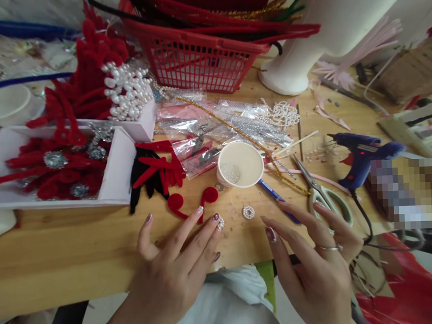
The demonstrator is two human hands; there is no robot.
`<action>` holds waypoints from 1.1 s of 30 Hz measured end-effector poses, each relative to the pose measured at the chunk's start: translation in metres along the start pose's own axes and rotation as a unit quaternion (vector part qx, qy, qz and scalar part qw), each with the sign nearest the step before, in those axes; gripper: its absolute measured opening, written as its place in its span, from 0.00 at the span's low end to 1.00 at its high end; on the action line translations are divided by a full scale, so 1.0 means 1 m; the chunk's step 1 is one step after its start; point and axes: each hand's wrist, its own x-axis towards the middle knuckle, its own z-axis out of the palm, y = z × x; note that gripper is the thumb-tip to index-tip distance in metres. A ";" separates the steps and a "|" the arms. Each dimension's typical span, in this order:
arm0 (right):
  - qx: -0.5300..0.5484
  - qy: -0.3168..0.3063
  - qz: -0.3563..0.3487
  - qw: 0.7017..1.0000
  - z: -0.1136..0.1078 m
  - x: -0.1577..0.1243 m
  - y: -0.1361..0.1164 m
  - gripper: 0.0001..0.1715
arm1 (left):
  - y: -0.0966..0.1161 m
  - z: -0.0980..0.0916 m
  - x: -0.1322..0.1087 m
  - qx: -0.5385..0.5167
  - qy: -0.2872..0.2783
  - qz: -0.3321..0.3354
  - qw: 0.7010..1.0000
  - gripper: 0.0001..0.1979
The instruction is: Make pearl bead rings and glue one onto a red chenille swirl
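Note:
My left hand point(180, 257) lies palm down with its fingers stretched out, the fingertips touching a small ring of pearl beads point(221, 222) that they partly cover. Just beyond those fingers are two curled red fuzzy stems point(175, 201). A second pearl bead ring point(248, 212) lies flat on the wooden table between my hands. My right hand point(311, 258) hovers at the right, fingers apart, with nothing visible in it. Near its fingertips are a blue pen point(274, 193) and scissors point(321, 191) with pale handles. A white paper cup point(240, 165) holding small clear beads stands behind the rings.
White boxes point(113, 165) of red fuzzy pieces and pearls stand at the left. A red basket point(201, 58) is at the back, beside a white stand point(287, 74). A blue glue gun point(364, 152) with its cord lies at the right. Plastic packets point(200, 124) cover the middle.

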 end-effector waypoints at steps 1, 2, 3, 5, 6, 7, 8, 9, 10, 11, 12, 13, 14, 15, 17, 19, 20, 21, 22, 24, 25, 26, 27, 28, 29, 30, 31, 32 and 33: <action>0.005 0.002 0.002 1.000 0.001 0.000 0.000 0.09 | 0.000 0.000 0.000 -0.007 0.005 0.006 1.000 0.13; 0.010 0.004 0.005 1.000 0.003 0.000 0.000 0.08 | 0.000 0.000 0.000 -0.016 0.012 0.009 1.000 0.13; 0.015 0.003 0.005 1.000 0.004 0.000 -0.001 0.08 | -0.001 0.000 -0.001 -0.028 0.019 0.005 0.999 0.13; 0.027 -0.002 0.010 1.000 0.007 0.000 -0.001 0.09 | -0.001 0.000 -0.002 -0.048 0.027 -0.014 0.998 0.14; 0.031 -0.006 0.015 0.999 0.009 0.000 -0.002 0.10 | -0.001 -0.001 -0.003 -0.055 0.033 -0.029 0.998 0.14; 0.035 -0.011 0.018 0.999 0.010 0.000 -0.002 0.10 | -0.001 -0.001 -0.004 -0.059 0.040 -0.044 0.997 0.15; 0.038 -0.016 0.022 0.999 0.012 0.000 -0.002 0.11 | -0.001 -0.002 -0.005 -0.058 0.047 -0.058 0.996 0.15; 0.039 -0.020 0.024 0.999 0.013 0.000 -0.002 0.11 | 0.000 -0.003 -0.005 -0.054 0.054 -0.072 0.994 0.15; 0.041 -0.023 0.027 0.999 0.013 0.000 -0.002 0.12 | 0.000 -0.003 -0.005 -0.049 0.059 -0.083 0.994 0.15; 0.043 -0.021 0.028 0.998 0.014 0.000 -0.002 0.11 | 0.001 -0.003 -0.005 -0.043 0.064 -0.094 0.993 0.15; 0.045 -0.015 0.029 0.998 0.014 0.000 -0.001 0.11 | 0.001 -0.003 -0.005 -0.037 0.068 -0.102 0.992 0.15; 0.046 -0.006 0.030 0.998 0.015 -0.001 -0.001 0.11 | 0.002 -0.003 -0.005 -0.030 0.073 -0.109 0.991 0.14; 0.047 0.001 0.031 0.998 0.015 0.000 -0.001 0.10 | 0.002 -0.003 -0.005 -0.024 0.079 -0.115 0.990 0.14; 0.047 0.009 0.032 0.998 0.016 0.000 0.000 0.10 | 0.003 -0.002 -0.005 -0.019 0.085 -0.119 0.989 0.13; 0.045 0.019 0.037 0.998 0.017 0.000 0.000 0.09 | 0.004 -0.001 -0.004 -0.011 0.091 -0.123 0.988 0.12; 0.046 0.023 0.042 0.998 0.019 0.000 0.001 0.09 | 0.004 0.000 -0.004 -0.006 0.075 -0.115 0.991 0.12; 0.048 0.025 0.045 0.998 0.019 0.000 0.001 0.08 | 0.004 0.000 -0.004 -0.004 0.063 -0.108 0.992 0.12; 0.050 0.027 0.046 0.997 0.020 0.000 0.001 0.08 | 0.004 0.000 -0.004 -0.002 0.050 -0.101 0.994 0.13; 0.051 0.026 0.048 0.997 0.020 0.000 0.001 0.08 | 0.004 0.000 -0.003 0.001 0.038 -0.093 0.995 0.14; 0.050 0.024 0.048 0.997 0.021 0.000 0.001 0.09 | 0.004 0.001 -0.002 0.007 0.021 -0.077 0.997 0.15; 0.049 0.022 0.049 0.997 0.021 0.000 0.001 0.09 | 0.005 0.001 -0.001 0.009 0.015 -0.069 0.997 0.15; 0.050 0.017 0.050 0.997 0.022 0.000 0.001 0.10 | 0.005 0.002 -0.001 0.011 0.010 -0.062 0.998 0.15; 0.051 0.011 0.052 0.997 0.022 0.001 0.001 0.10 | 0.005 0.002 0.000 0.011 0.006 -0.057 0.998 0.14; 0.053 0.002 0.053 0.997 0.023 0.001 0.002 0.10 | 0.005 0.002 0.000 0.009 0.005 -0.057 0.998 0.14; 0.055 -0.007 0.053 0.997 0.023 0.001 0.002 0.11 | 0.006 0.003 0.001 0.006 0.006 -0.060 0.998 0.14; 0.057 -0.017 0.051 0.997 0.024 0.001 0.003 0.11 | 0.006 0.003 0.001 0.002 0.007 -0.064 0.998 0.14; 0.058 -0.023 0.049 0.997 0.025 0.001 0.003 0.11 | 0.007 0.003 0.001 -0.002 0.007 -0.069 0.998 0.14; 0.060 -0.026 0.049 0.997 0.025 0.002 0.004 0.11 | 0.007 0.002 0.002 -0.004 0.007 -0.074 0.997 0.14; 0.062 -0.028 0.051 0.996 0.026 0.002 0.004 0.11 | 0.008 0.002 0.002 -0.005 0.006 -0.077 0.997 0.14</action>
